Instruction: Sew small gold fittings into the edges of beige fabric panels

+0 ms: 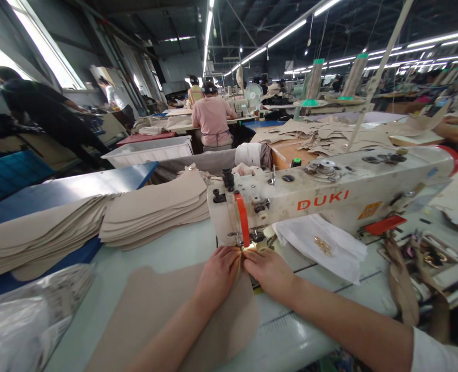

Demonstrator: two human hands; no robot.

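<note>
A large beige fabric piece [167,310] lies flat on the pale table, its upper edge reaching under the needle area of a white sewing machine [283,201]. Close by the needle, my left hand [222,271] has its fingers pressed together on the fabric. My right hand [270,271] pinches the fabric's edge from the other side, its fingertips almost meeting the left ones. A small lamp glows right above the fingertips, beside the red guard [242,219]. What exactly lies between the fingertips is hidden.
Stacks of beige cut pieces [155,206] stand at the left, near a clear plastic bag [31,320]. Gold metal parts lie on a white cloth [322,243] under the machine arm. Beige straps [401,284] hang at the right. A person in pink [213,116] sits ahead.
</note>
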